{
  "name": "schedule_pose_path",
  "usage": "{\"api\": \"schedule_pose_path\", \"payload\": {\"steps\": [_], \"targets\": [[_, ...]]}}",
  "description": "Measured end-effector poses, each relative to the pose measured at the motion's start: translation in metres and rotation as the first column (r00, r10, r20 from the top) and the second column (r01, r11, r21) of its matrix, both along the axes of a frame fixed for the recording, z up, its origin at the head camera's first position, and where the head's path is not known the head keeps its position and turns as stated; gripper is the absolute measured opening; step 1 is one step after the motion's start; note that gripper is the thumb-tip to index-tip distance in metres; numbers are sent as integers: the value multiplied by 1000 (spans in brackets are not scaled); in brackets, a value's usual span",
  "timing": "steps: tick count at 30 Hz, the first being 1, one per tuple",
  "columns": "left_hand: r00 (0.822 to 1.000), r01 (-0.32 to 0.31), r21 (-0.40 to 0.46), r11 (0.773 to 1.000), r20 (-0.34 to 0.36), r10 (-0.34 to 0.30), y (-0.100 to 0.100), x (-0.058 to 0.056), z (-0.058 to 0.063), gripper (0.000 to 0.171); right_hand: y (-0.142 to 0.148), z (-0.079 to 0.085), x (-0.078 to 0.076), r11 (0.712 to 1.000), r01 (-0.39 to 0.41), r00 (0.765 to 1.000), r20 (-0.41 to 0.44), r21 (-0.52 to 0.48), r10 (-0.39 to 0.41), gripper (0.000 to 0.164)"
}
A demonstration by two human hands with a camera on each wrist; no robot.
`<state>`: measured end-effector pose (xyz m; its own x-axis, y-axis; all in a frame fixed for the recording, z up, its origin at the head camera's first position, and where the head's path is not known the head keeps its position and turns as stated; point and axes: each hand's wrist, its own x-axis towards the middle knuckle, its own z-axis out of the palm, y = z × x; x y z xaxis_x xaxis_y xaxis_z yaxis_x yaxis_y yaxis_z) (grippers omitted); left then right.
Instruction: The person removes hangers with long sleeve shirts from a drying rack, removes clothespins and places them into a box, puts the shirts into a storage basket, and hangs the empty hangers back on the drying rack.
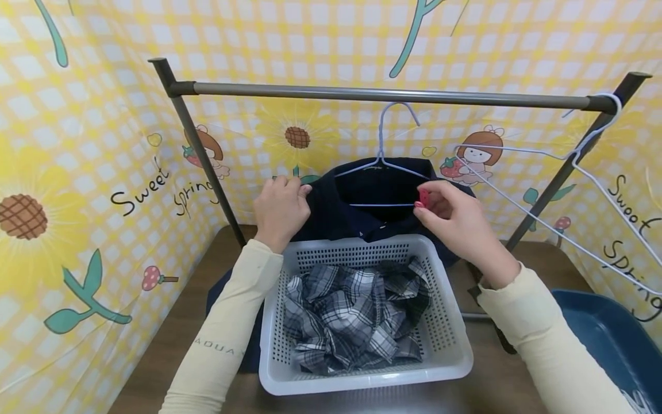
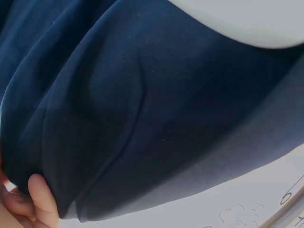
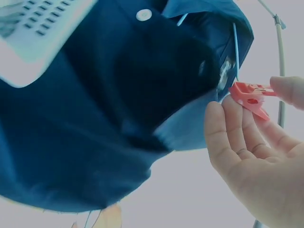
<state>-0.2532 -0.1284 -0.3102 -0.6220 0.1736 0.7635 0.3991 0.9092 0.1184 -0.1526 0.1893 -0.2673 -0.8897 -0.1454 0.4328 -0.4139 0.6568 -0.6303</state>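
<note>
A navy blue shirt (image 1: 331, 207) hangs on a light purple wire hanger (image 1: 381, 135) with its collar open. My left hand (image 1: 281, 210) holds the shirt at its left shoulder; in the left wrist view its fingers (image 2: 42, 197) meet the edge of the cloth. Between the thumb and fingers of my right hand (image 1: 460, 221) is a red clothespin (image 3: 251, 95), pinched by the hanger wire at the collar's right side. Whether the clothespin bites on cloth or wire, I cannot tell. The hanger's hook stands just under the rack's bar.
In front of the shirt stands a white perforated basket (image 1: 457, 351) with grey plaid cloth (image 1: 351, 310) inside. A metal rack bar (image 1: 320, 93) crosses above. A white wire hanger (image 1: 574, 155) hangs at its right end, above a dark blue tub (image 1: 584, 310).
</note>
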Motion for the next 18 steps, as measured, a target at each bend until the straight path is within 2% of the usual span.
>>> {"api": "schedule_pose_path", "payload": {"steps": [6,13,15,18], "targets": [[1000,7,5,1000,9,-7,-2,0,0,26,29,-15,23,999,32,999,-10,39,-32,40],[1000,1,6,1000,21,-1,-2,2,0,22,55,-33,48,997,63,998,19,51,-64,62],[1000,2,4,1000,22,-2,-2,2,1,24,61,-40,54,996,75,997,-9,38,-75,67],[1000,5,5,1000,18,-6,-1,3,1,25,69,-48,61,995,101,993,-69,18,-100,65]]}}
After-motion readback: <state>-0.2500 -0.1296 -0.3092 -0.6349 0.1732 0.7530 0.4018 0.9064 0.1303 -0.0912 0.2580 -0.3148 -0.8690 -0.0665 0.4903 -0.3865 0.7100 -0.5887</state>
